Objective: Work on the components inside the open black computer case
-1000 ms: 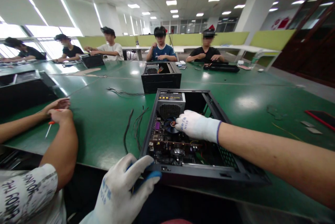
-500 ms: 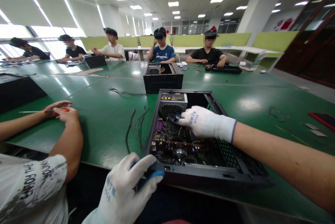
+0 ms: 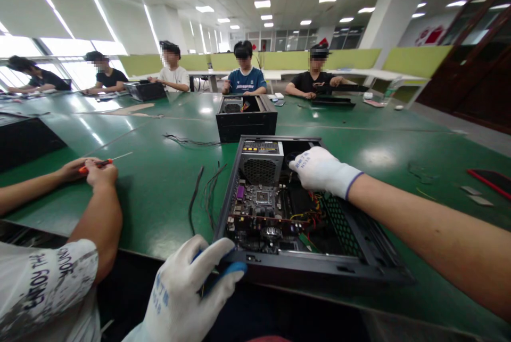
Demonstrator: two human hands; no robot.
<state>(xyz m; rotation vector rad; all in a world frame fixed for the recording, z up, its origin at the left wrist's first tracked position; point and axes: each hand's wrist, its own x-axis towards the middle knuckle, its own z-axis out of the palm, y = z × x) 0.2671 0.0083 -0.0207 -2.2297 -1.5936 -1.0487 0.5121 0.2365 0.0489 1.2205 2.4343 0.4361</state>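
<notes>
An open black computer case point(image 3: 295, 265) lies before me, its inside facing up. My left hand point(image 3: 187, 278), in a white glove with blue fingertips, grips the near left corner of the case. My right hand point(image 3: 317, 171), gloved too, is closed on a dark CPU cooler fan point(image 3: 293, 157) over the far part of the case, right of the power supply point(image 3: 261, 163). Most of the fan is hidden by the fingers. The motherboard point(image 3: 249, 195) shows a bare CPU socket point(image 3: 262, 197). Red and yellow wires point(image 3: 313, 214) run along the right side inside.
Loose black cables point(image 3: 195, 201) lie left of the case. A co-worker's hands point(image 3: 93, 169) hold an orange screwdriver point(image 3: 96, 165) at the left. Another computer case point(image 3: 246, 124) stands beyond mine. More people sit across the green table point(image 3: 159, 193). A red-edged dark object point(image 3: 493, 182) lies far right.
My right hand has moved the CPU cooler fan away from the motherboard, towards the far right inside the case, uncovering the socket. My left hand stays at the corner. The co-worker's screwdriver has turned round.
</notes>
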